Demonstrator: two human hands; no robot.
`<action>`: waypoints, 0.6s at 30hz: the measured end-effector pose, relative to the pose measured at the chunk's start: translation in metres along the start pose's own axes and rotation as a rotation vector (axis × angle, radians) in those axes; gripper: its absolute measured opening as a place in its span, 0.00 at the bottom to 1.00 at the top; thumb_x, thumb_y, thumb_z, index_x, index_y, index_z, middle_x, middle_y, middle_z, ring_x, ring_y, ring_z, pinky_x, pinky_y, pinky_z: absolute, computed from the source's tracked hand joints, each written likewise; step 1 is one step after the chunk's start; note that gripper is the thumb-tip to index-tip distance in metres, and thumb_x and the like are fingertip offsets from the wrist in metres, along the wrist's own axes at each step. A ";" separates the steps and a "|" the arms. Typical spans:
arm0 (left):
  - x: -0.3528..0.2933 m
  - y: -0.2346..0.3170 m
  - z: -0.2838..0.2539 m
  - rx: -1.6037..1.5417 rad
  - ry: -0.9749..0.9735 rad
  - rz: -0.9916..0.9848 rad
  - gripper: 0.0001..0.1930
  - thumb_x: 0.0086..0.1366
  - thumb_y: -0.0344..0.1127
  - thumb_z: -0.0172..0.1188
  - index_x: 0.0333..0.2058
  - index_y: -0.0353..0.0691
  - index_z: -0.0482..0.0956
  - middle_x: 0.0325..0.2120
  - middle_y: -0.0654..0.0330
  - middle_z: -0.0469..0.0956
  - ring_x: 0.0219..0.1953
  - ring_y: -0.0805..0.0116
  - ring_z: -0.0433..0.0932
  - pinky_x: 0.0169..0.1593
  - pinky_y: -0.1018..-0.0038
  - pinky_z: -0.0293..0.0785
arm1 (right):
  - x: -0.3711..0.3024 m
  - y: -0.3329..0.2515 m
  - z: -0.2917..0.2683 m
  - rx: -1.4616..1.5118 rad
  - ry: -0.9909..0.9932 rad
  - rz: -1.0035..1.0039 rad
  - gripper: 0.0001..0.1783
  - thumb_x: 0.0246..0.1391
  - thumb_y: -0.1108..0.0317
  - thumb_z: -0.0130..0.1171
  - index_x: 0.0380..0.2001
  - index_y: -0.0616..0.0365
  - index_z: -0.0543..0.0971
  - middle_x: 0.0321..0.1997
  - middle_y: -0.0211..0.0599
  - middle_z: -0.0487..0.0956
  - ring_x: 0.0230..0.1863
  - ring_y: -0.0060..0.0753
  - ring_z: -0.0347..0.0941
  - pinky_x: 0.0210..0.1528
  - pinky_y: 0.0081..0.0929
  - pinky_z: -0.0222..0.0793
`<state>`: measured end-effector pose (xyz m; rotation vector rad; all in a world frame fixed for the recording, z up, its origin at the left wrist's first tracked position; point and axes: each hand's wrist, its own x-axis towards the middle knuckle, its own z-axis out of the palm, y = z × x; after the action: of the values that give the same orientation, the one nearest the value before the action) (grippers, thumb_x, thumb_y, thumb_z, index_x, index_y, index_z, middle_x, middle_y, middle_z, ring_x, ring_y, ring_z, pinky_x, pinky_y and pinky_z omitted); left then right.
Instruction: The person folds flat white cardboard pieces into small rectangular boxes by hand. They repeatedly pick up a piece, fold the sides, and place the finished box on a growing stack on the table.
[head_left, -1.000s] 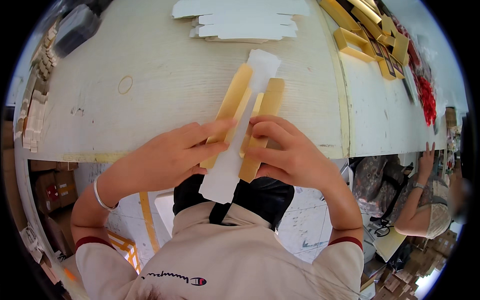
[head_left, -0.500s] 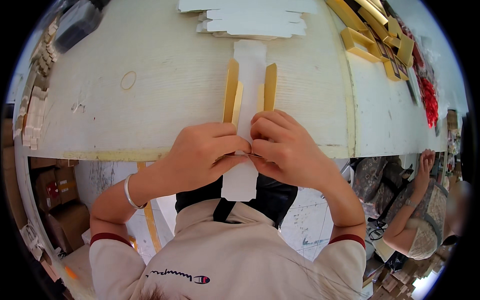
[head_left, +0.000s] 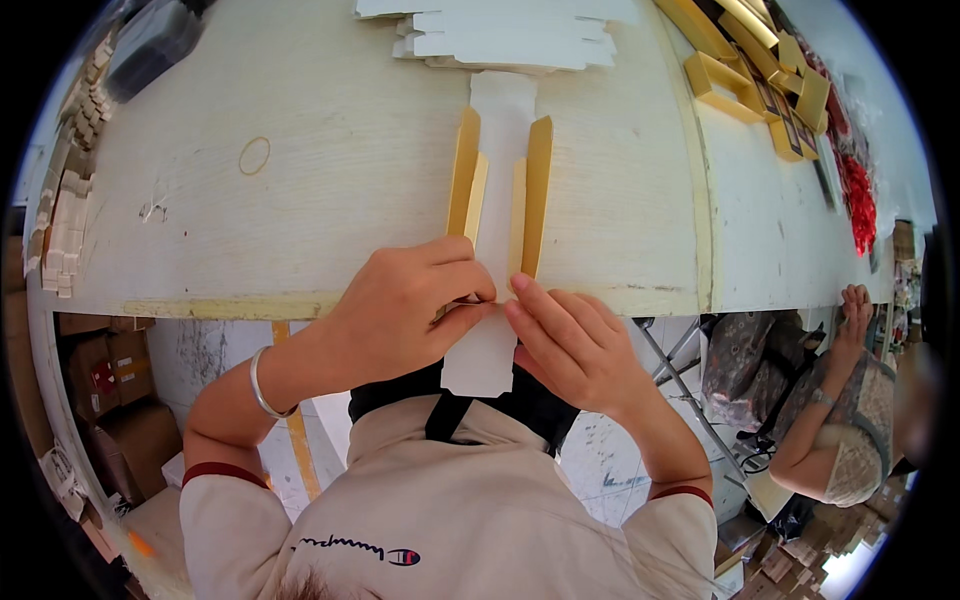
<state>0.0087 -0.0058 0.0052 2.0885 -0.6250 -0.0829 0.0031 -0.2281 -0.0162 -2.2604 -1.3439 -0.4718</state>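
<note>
A flat carton blank [head_left: 508,115], white inside with gold side walls folded upright, lies lengthwise before me, its near end reaching past the table edge over my lap. At its near left corner my left hand [head_left: 412,295] is closed, thumb and fingers pinching a small flap of the carton. My right hand [head_left: 575,345] has its fingers stretched out, the fingertips against the near right corner, beside the gold right wall [head_left: 538,195]. Its thumb is largely hidden. The white end panel [head_left: 478,360] hangs below both hands.
A stack of white carton blanks [head_left: 510,40] lies at the table's far side. Gold boxes [head_left: 725,85] are piled at the far right, near red material [head_left: 858,205]. A rubber band [head_left: 254,156] lies to the left. Another person's arm [head_left: 835,380] rests at the table on the right.
My right hand has let go of its pinch and moved down and slightly right, its fingers straightening. More of the gold right wall shows. My left hand keeps its pinch.
</note>
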 end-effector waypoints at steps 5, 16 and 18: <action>0.001 0.007 -0.005 -0.154 -0.081 -0.139 0.10 0.55 0.21 0.62 0.36 0.37 0.74 0.31 0.60 0.72 0.27 0.72 0.72 0.26 0.78 0.68 | 0.003 0.000 0.012 0.123 0.156 -0.026 0.16 0.38 0.80 0.63 0.36 0.74 0.79 0.53 0.54 0.74 0.39 0.39 0.77 0.40 0.31 0.76; 0.004 0.009 -0.023 -0.306 -0.235 -0.324 0.07 0.66 0.28 0.55 0.40 0.39 0.68 0.31 0.65 0.70 0.29 0.78 0.66 0.33 0.80 0.65 | 0.012 -0.001 0.020 0.362 0.326 0.124 0.15 0.35 0.83 0.63 0.32 0.68 0.79 0.38 0.47 0.77 0.30 0.39 0.74 0.28 0.28 0.71; 0.008 0.009 -0.021 -0.295 -0.216 -0.327 0.05 0.68 0.30 0.54 0.39 0.39 0.68 0.29 0.66 0.70 0.25 0.79 0.66 0.30 0.82 0.63 | 0.014 -0.005 0.020 0.427 0.346 0.204 0.14 0.36 0.84 0.63 0.32 0.66 0.78 0.36 0.44 0.76 0.29 0.39 0.74 0.27 0.28 0.69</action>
<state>0.0178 0.0022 0.0258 1.8877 -0.3648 -0.5596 0.0067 -0.2049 -0.0241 -1.8370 -0.9251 -0.4320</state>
